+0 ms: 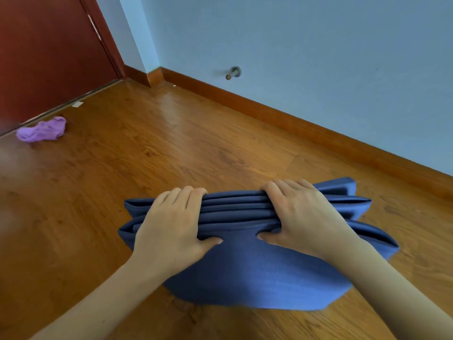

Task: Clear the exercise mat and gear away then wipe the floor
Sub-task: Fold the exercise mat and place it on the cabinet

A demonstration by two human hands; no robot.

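Head view: I see purple cloth crumpled near red-brown door, well apart from work. Door stopper on blue wall above skirting. Open wooden floor ahead and left. Folded blue mat on floor near wall; left hand and right hand grip its stacked folds, fingers curled over, thumbs beneath.
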